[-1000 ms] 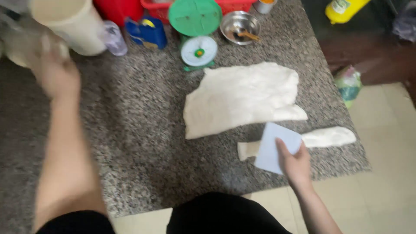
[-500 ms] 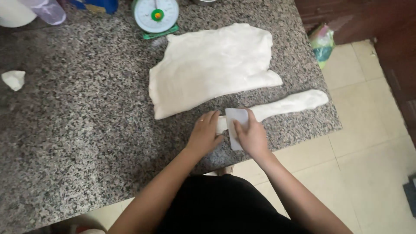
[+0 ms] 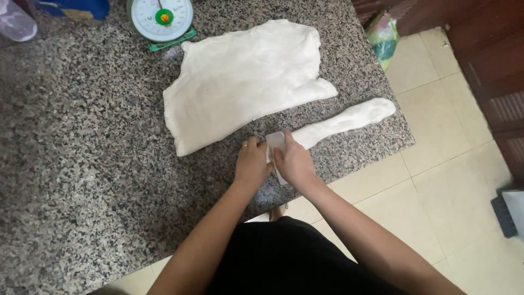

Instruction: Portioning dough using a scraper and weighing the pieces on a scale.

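Note:
A long strip of pale dough (image 3: 341, 121) lies near the front edge of a speckled granite counter (image 3: 82, 164). My right hand (image 3: 295, 159) grips a white plastic scraper (image 3: 275, 141) pressed onto the strip's left end. My left hand (image 3: 252, 163) sits right beside it, fingers down at the cut end of the dough; whether it holds a piece is hidden. A large flat sheet of dough (image 3: 245, 79) spreads out just behind both hands.
A green-and-white dial scale (image 3: 161, 19) stands at the back edge behind the dough sheet. A blue packet (image 3: 73, 7) and a clear plastic container (image 3: 16, 22) sit at the back left. A green plastic bag (image 3: 382, 35) lies on the tiled floor (image 3: 447, 180) to the right.
My left hand came down from a container at the back left to the dough strip beside my right hand. The scraper moved onto the strip's left end. The camera view shifted closer.

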